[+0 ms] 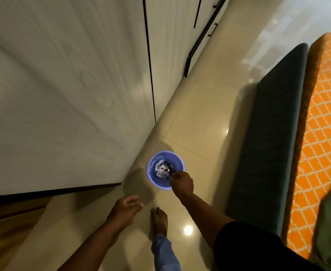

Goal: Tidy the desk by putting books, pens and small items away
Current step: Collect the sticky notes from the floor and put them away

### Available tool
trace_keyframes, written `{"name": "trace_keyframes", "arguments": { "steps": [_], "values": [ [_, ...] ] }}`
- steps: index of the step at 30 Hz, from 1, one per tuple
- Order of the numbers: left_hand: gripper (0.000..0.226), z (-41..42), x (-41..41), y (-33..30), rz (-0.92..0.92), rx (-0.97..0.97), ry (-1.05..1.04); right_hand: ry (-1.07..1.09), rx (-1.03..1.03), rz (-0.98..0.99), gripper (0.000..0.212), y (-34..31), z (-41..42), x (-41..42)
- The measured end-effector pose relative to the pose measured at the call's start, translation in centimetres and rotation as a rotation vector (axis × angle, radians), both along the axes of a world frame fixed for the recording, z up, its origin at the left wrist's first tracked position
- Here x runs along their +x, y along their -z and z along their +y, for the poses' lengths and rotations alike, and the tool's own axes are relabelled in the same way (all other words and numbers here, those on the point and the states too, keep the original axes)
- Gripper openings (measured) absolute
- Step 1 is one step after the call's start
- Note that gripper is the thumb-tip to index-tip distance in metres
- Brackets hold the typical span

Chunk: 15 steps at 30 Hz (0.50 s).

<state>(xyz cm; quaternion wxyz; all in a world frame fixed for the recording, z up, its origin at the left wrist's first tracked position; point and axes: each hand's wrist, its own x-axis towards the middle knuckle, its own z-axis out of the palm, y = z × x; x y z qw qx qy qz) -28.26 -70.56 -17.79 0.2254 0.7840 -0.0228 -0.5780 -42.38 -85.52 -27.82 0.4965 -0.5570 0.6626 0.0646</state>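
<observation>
So the whole thing here comes down to the right hand [181,182] and the little blue bin [165,169] on the floor [196,118]. That hand is sitting right over the near rim of the bin, so the bin opening is just beyond and a bit to the left of its fingers [175,176], basically straight underneath. The fingers look curled in and bunched together, knuckles up, but I honestly can't tell if they're pinching some small bit of rubbish or are just closed on nothing, it's too blurry and the back of the hand hides it.

Inside the bin there's already crumpled paper [163,169], sitting just past the fingertips, not touching them as far as I can see.

The left hand [124,211] is off to the side and nearer the body, well apart from the bin, fingers loosely spread and holding nothing. So the right one is clearly the closer hand for anything going into the bin. The bin is round, so no real long axis to worry about, just drop straight down.

My guess: if anything's in that right hand, it only needs letting go. A bare foot [158,222] is just near the bin too.
</observation>
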Motion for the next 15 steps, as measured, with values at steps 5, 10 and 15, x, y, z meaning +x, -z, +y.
{"name": "trace_keyframes", "arguments": {
  "steps": [5,10,15],
  "values": [
    [0.046,2.6,1.2,-0.8,-0.099,-0.038,0.095,-0.145,-0.009,-0.083,0.021,-2.1,1.2,2.9],
    [0.053,8.2,2.1,-3.6,-0.245,-0.042,0.237,-0.431,0.001,-0.175,0.009,-4.3,5.2,6.2],
    [0.052,18.1,1.4,-6.9,-0.331,-0.028,0.134,-0.689,0.043,-0.191,0.015,-6.1,13.2,8.5]
  ]
}}
